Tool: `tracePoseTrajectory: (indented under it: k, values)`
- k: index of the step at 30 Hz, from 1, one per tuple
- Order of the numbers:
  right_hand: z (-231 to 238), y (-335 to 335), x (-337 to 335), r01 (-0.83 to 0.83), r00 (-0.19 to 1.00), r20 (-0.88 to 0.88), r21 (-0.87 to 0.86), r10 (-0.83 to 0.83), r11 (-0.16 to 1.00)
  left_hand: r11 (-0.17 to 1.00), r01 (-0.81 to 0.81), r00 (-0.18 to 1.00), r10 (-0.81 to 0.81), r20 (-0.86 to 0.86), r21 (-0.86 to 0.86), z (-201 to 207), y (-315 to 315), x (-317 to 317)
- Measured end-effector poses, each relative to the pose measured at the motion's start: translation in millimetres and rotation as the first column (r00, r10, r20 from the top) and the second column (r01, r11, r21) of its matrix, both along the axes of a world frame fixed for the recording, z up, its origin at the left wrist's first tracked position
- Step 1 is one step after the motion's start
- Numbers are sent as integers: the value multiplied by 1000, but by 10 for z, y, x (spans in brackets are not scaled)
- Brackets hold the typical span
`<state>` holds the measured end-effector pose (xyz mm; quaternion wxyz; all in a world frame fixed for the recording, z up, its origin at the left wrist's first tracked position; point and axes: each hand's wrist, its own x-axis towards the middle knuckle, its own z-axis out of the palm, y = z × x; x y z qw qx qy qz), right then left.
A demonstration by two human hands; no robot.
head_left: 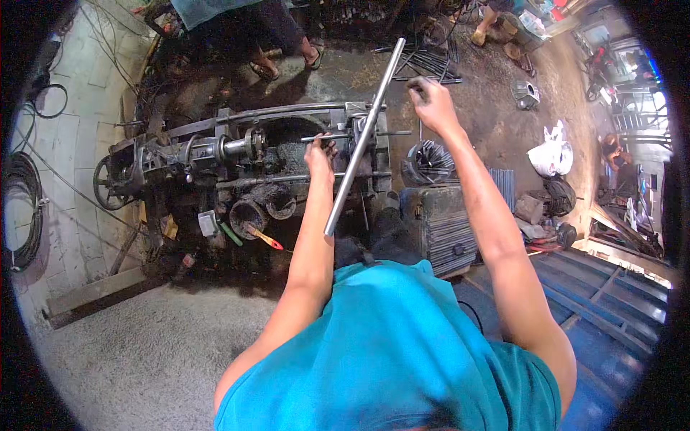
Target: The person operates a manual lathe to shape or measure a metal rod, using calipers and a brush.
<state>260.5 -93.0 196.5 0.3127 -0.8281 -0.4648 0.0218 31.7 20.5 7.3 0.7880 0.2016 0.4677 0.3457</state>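
Observation:
My left hand (320,156) is closed around a thin metal rod (310,138) in the middle of an old lathe-like machine (208,151). A long bright steel bar (365,136) slants across the machine's right end. Its near end lies beside my left forearm, and its far end points away to the upper right. My right hand (433,104) is raised just right of that far end, apart from the bar. Its blackened fingers are loosely curved, with a gap to the thumb and nothing visible between them.
Dark rods (431,68) lie on the floor beyond the machine. A round container of metal pieces (429,164) and stacked rods (449,241) stand at right. A red-handled brush (266,238) lies near the machine. Another person's feet (313,59) show at the back.

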Motion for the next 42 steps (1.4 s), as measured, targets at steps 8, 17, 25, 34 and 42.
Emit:
tracePoseTrajectory:
  k: [8, 17, 25, 34, 42]
  values:
    - [233, 355, -63, -221, 926, 260, -214, 273, 952, 998, 47, 996, -49, -80, -30, -54, 148, -90]
    - [83, 279, -137, -244, 785, 417, -471, 459, 847, 926, 377, 907, -375, -191, -30, 150, 212, -816]
    - [841, -764, -1369, -865, 175, -957, -37, 232, 500, 919, 394, 919, -395, 7, 23, 535, 40, -1914]
    - [1623, -231, -787, -402, 912, -93, -18, 399, 915, 976, 204, 975, -210, 77, 78, 698, 33, -1914]
    - [1098, -280, 40, -520, 847, 60, -109, 527, 847, 996, 79, 995, -81, 58, 35, 767, -288, -1750]
